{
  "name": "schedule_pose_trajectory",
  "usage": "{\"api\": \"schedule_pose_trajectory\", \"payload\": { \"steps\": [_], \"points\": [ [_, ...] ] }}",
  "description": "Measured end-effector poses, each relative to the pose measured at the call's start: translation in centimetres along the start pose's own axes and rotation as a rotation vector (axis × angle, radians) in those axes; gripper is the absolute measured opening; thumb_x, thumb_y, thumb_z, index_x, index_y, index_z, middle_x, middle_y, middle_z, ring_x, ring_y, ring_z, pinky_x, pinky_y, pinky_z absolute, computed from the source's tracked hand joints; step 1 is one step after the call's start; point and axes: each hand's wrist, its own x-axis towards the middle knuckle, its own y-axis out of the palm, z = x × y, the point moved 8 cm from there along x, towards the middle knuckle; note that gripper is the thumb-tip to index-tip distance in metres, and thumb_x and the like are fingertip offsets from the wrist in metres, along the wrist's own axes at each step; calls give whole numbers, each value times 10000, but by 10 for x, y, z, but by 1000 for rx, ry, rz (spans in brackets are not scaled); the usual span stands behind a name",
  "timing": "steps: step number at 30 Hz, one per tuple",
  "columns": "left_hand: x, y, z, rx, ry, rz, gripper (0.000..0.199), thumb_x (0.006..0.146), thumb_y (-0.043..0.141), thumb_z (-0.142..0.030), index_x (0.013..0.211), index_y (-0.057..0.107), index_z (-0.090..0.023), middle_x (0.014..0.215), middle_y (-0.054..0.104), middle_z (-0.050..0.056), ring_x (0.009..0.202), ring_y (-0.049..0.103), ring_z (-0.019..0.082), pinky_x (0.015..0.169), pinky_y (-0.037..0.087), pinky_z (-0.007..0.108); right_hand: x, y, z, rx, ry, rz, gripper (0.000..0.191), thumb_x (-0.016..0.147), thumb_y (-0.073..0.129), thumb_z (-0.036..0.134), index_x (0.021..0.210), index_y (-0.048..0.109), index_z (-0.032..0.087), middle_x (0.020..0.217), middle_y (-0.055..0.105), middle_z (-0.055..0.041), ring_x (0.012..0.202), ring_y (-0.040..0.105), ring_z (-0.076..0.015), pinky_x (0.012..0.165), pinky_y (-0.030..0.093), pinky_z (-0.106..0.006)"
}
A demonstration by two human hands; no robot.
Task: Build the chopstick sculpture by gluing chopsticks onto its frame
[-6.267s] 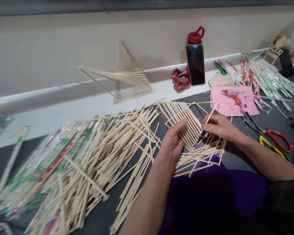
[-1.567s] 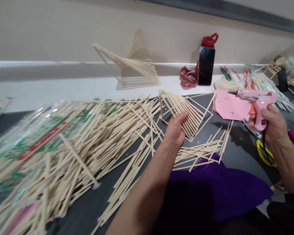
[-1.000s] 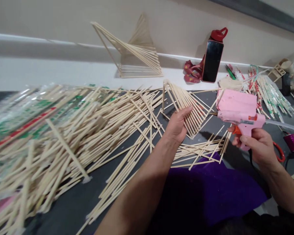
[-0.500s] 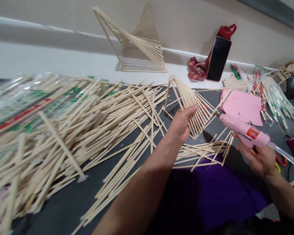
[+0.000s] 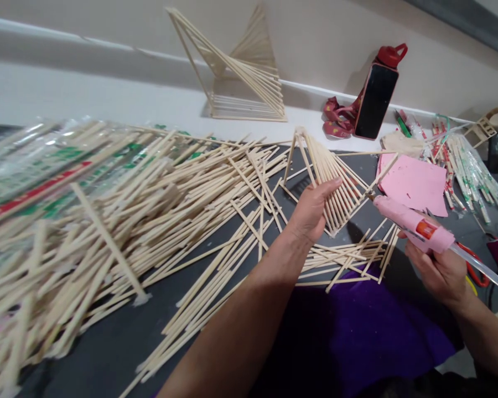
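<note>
A small frame of wooden sticks (image 5: 343, 190) stands on the dark table, its sticks fanned out side by side. My left hand (image 5: 315, 210) grips its near left side, thumb lying over the sticks. In my right hand (image 5: 437, 268) is a pink glue gun (image 5: 415, 221) with a long clear glue stick in its back end. The gun's nozzle is at the right corner of the frame, by a stick that slants up to the right; whether they touch I cannot tell.
Loose sticks (image 5: 149, 221) cover the left of the table (image 5: 95, 362). A larger stick model (image 5: 249, 119) stands on the white ledge behind, near a phone (image 5: 376, 100) leaning on a red-capped bottle (image 5: 392, 55). Pink paper (image 5: 415, 185) and wrapped sticks (image 5: 468, 166) lie at right.
The whole view has shifted slightly, so most things appear a little further right. Both hands keep their holds, and the nozzle stays at the frame's right corner.
</note>
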Motion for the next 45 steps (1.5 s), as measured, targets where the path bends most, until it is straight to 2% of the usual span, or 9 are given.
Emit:
{"api": "schedule_pose_trajectory", "payload": {
  "steps": [3,13,18,24,28,31,36,39,45],
  "points": [
    [0,0,0,6,-3,-5,286,607,709,-221,876,718,-122,782,748,81,883,708,267,800,566,367,0,3,0,-7,-16,22,280,887,580,302,1140,606,186,1264,617,-148,1175,611,-280,993,509,-422],
    [0,0,0,-5,7,-9,253,595,723,-219,828,725,-123,743,746,65,834,714,251,798,565,352,2,1,2,-23,-48,2,317,896,586,290,1197,586,192,1261,631,-140,1173,618,-275,992,516,-434],
    [0,1,0,-3,17,4,252,585,733,-230,815,740,-127,746,750,69,843,714,256,803,561,350,3,1,3,-50,-71,-36,445,887,594,292,1315,535,184,1277,635,-145,1139,639,-287,946,546,-430],
    [0,1,-1,4,24,3,245,572,736,-231,794,740,-128,774,755,78,883,710,268,828,557,357,3,0,8,-79,-90,-46,419,886,587,266,1297,562,186,1294,626,-157,1065,673,-277,851,578,-389],
    [0,0,-1,6,20,-13,275,595,707,-219,851,736,-122,806,756,90,940,701,287,839,558,373,3,-4,15,-112,-150,-79,485,874,606,244,1348,516,203,1279,633,-155,1054,676,-275,858,576,-401],
    [0,0,-1,-4,19,-12,274,600,706,-218,855,730,-121,814,754,94,957,698,294,838,563,382,3,-6,22,-129,-209,-93,471,867,607,213,1331,528,201,1269,639,-155,1043,680,-280,875,570,-417],
    [1,-1,0,2,14,-11,268,594,720,-225,844,724,-128,802,754,85,932,704,286,833,568,384,4,-10,26,-147,-189,-92,357,877,585,224,1231,588,179,1220,655,-170,990,692,-277,830,581,-407],
    [1,-1,0,9,11,-12,266,597,725,-237,840,725,-128,808,754,88,939,702,287,836,568,385,5,-9,34,-149,-240,-63,325,873,584,211,1195,597,169,1193,660,-177,1005,686,-275,817,580,-393],
    [0,-1,0,-4,10,-13,265,575,738,-231,815,729,-121,854,758,110,971,694,302,843,569,390,10,-5,41,-174,-295,-68,483,862,588,175,1337,506,147,1213,655,-188,1046,673,-284,823,574,-396]
  ]
}}
